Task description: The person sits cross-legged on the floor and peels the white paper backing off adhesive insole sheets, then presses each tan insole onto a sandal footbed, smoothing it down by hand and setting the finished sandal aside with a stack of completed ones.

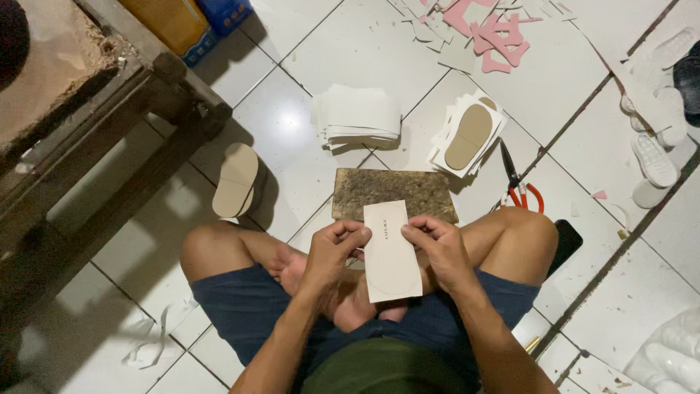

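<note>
I see left hand (332, 252), right hand (436, 248) both clamped on white rectangular card with traced sole outline (391, 252), above worn brown cutting board (394, 193); red-handled scissors (519, 186) nearby on tiled floor (292, 124).

White tiled floor (350, 44) — scissors (519, 184), cutting slab (394, 191), card stacks (357, 117)

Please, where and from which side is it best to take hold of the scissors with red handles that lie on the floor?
Probably by the red handle loops, coming from above on the person's side. The scissors lie flat on the tiled floor, the loops nearest the person's knee and the dark blades pointing away toward the stack of cut sheets. The loops seem clear of other things, so fingers can slip in without touching the blades.
</note>
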{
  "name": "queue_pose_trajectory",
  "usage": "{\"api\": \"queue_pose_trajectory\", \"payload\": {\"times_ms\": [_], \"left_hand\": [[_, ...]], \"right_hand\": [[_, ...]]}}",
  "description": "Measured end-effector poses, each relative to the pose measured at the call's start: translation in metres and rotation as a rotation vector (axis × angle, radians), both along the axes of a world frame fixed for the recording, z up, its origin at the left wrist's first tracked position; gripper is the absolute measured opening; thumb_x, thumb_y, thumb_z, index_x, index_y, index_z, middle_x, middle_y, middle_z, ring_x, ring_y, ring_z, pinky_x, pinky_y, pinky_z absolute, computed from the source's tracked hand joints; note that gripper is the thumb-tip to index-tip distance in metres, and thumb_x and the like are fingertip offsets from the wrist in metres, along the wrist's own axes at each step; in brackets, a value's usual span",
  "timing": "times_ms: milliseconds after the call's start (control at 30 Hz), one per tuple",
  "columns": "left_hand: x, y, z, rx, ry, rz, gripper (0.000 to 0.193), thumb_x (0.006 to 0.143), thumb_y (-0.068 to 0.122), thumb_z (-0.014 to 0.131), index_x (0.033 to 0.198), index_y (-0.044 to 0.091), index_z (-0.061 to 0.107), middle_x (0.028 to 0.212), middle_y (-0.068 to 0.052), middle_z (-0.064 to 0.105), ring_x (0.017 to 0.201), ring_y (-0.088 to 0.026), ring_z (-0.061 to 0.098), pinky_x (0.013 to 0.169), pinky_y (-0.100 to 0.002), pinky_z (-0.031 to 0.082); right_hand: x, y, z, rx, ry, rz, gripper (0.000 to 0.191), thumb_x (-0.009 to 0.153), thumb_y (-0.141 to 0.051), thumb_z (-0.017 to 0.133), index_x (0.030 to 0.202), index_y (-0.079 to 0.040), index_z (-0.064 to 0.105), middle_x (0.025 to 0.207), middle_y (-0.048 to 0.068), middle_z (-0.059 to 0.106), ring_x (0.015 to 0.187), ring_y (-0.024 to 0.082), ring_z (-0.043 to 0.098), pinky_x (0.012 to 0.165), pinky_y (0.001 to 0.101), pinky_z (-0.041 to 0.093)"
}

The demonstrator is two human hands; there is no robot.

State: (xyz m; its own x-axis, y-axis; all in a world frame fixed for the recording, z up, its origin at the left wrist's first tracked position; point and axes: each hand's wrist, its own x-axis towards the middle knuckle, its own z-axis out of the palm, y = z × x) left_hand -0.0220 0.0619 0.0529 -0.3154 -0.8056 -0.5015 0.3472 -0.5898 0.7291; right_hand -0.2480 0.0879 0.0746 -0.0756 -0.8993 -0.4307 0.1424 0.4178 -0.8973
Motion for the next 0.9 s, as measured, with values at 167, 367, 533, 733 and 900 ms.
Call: {"api": "queue_pose_trajectory", "payload": {"times_ms": [167,367,533,733,900], "left_hand": [[-0.001,0.003,0.010,0.085,0.175,0.044,0.012,0.093,0.012,0.074,0.099,0.001,0.071,0.085,-0.003,0.071,0.072,-0.010,0.063,0.068,-0.024,0.052],[-0.008,0.009,0.018,0.124,0.250,0.100,0.021,0.096,0.011,0.072,0.111,-0.003,0.067,0.095,-0.008,0.073,0.083,-0.012,0.068,0.075,-0.026,0.055],[-0.018,0.026,0.020,-0.026,0.108,-0.075,0.049,0.089,0.001,0.069,0.135,-0.002,0.054,0.114,-0.013,0.073,0.096,-0.013,0.070,0.081,-0.028,0.056],[-0.022,0.030,0.009,-0.198,0.006,0.006,0.050,0.092,0.001,0.070,0.139,-0.005,0.054,0.117,-0.014,0.072,0.102,-0.015,0.068,0.087,-0.028,0.055],[-0.019,0.013,0.015,-0.236,0.041,0.166,0.050,0.097,0.010,0.066,0.143,-0.003,0.051,0.124,-0.011,0.069,0.109,-0.014,0.067,0.091,-0.030,0.059]], "right_hand": [[-0.004,-0.002,0.001,0.131,-0.407,-0.071,0.010,0.093,-0.008,0.070,0.100,0.001,0.069,0.090,0.007,0.072,0.083,0.015,0.069,0.076,0.0298,0.058],[0.002,0.001,-0.002,0.127,-0.373,-0.139,0.011,0.093,-0.007,0.070,0.101,0.001,0.069,0.090,0.008,0.072,0.080,0.014,0.068,0.073,0.0287,0.057],[0.007,-0.003,-0.001,-0.038,-0.032,-0.137,0.019,0.095,-0.011,0.072,0.107,0.003,0.071,0.092,0.006,0.073,0.080,0.011,0.067,0.071,0.0251,0.056],[0.020,0.000,0.016,-0.053,0.239,0.079,0.022,0.089,-0.010,0.075,0.110,-0.002,0.073,0.096,0.007,0.074,0.083,0.014,0.068,0.074,0.0287,0.056],[0.025,0.000,0.044,-0.785,0.985,0.056,0.040,0.082,0.005,0.066,0.119,-0.005,0.074,0.118,0.013,0.068,0.112,0.031,0.062,0.099,0.0404,0.051]]}}
